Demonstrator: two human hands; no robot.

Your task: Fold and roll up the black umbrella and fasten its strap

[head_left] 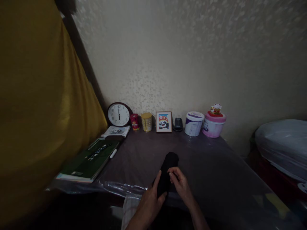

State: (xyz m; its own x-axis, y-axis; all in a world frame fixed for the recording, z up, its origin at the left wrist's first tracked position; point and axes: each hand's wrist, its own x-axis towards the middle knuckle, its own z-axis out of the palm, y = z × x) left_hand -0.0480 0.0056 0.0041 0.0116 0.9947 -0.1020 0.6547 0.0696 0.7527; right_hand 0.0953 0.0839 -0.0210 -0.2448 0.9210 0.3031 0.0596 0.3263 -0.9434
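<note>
What looks like a black folded umbrella (pixel 169 159) slants away from me over the near part of the table; dim light hides its details. My left hand (pixel 152 196) is wrapped round its lower part, thumb on the right side and fingers along the left. On the right side, my right hand (pixel 180 183) pinches a bit of its black cloth between thumb and index finger. The lower end is hidden by the left hand and shadow.
A dark table (pixel 203 166) under clear plastic holds a green book (pixel 96 159) with a pen and a white marker (pixel 113 153). Along the wall stand a clock (pixel 118 115), red can (pixel 135 122), yellow canister (pixel 146 122), panda picture (pixel 164 122), purple-white tub (pixel 193 124) and pink tin (pixel 214 126).
</note>
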